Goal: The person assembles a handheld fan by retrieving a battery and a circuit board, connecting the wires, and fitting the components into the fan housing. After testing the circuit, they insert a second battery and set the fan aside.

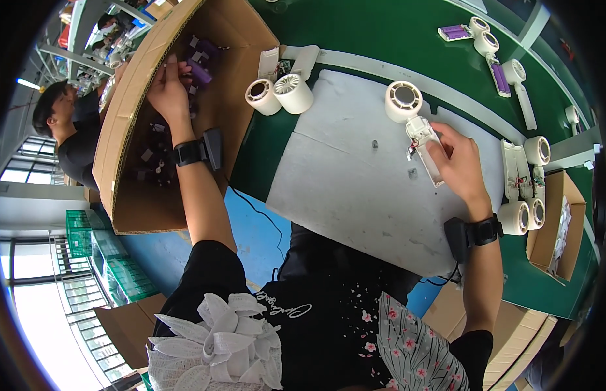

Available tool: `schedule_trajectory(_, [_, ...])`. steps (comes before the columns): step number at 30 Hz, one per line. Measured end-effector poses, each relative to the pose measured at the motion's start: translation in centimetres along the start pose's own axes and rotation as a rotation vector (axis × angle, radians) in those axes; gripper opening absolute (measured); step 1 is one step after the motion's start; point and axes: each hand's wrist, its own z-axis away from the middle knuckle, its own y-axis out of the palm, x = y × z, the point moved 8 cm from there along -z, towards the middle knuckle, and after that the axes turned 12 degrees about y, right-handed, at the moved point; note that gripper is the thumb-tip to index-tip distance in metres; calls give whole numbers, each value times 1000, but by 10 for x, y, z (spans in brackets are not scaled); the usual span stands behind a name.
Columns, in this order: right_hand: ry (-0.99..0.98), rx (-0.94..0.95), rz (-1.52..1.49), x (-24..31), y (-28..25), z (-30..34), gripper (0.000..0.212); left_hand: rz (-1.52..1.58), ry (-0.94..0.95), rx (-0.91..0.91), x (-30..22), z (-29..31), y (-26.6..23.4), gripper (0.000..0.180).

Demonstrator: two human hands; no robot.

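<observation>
The right hand (pixel 461 161) grips a white handheld fan (pixel 418 130), handle open, over the grey mat (pixel 342 143). The left hand (pixel 169 94), loosely curled, is inside a cardboard box (pixel 129 140) beside purple battery packs (pixel 199 72); whether it grips one, I can't tell. Seemingly battery-picking, calling for a clean pinch. A smaller carton (pixel 575 228) holds pale pieces (pixel 561 228).

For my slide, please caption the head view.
Left hand in a cardboard box with purple cylinders; right hand holding an opened white fan over a grey mat.
</observation>
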Motion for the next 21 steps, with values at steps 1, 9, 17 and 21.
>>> schedule_trajectory(1, [4,1,3,0,0,0,29,93,23,-7,-12,5,7,28])
schedule_trajectory(9, [-5,-6,-7,4,-1,0,29,339,-36,62,-51,25,42,29])
schedule_trajectory(17, [-9,3,-16,1,1,0,29,224,195,-80,-43,17,33,27])
schedule_trajectory(21, [-1,1,-17,2,0,1,29,41,202,-188,-22,21,15,26])
